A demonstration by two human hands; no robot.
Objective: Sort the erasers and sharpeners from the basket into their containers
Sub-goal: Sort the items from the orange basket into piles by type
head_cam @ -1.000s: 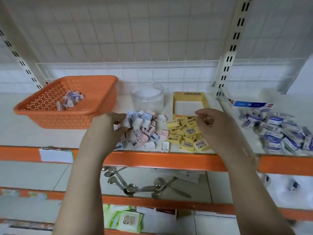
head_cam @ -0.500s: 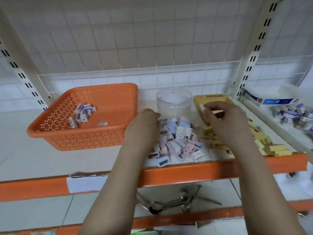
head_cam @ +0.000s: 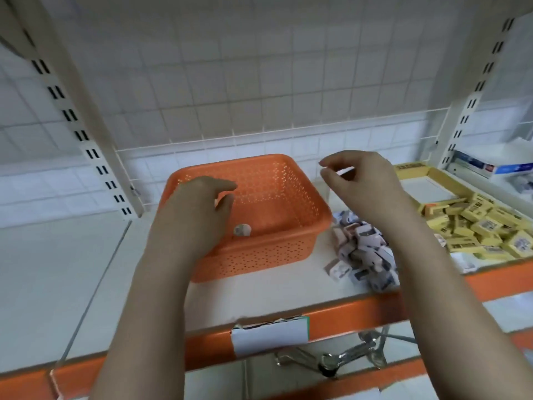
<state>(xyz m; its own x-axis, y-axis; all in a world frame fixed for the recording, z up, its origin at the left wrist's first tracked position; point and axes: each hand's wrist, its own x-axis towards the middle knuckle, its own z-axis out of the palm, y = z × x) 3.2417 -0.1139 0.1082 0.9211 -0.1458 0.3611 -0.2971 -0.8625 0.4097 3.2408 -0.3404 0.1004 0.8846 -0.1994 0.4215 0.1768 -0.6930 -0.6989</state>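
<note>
Head view
Left hand (head_cam: 199, 215): over the basket's near-left part, fingers relaxed and loosely spread, thumb apart; it holds nothing that shows.
Right hand (head_cam: 360, 183): raised just right of the basket, fingers curled, thumb and forefinger close together; blur hides whether they pinch anything.
Basket (head_cam: 288, 180): orange, perforated, on the white shelf (head_cam: 72, 269), tilted a little; one small round thing (head_cam: 242, 230) lies on its floor beside the left hand.
Sharpeners (head_cam: 363, 249): a pastel heap on the shelf, just right of the basket, partly under the right forearm.
Erasers (head_cam: 484, 229): yellow-wrapped, piled further right, near the shelf's front edge.
Yellow box (head_cam: 427, 183): open, behind the erasers.
Lower shelf: metal spoons (head_cam: 340, 356) below the orange rail (head_cam: 360, 310).
</note>
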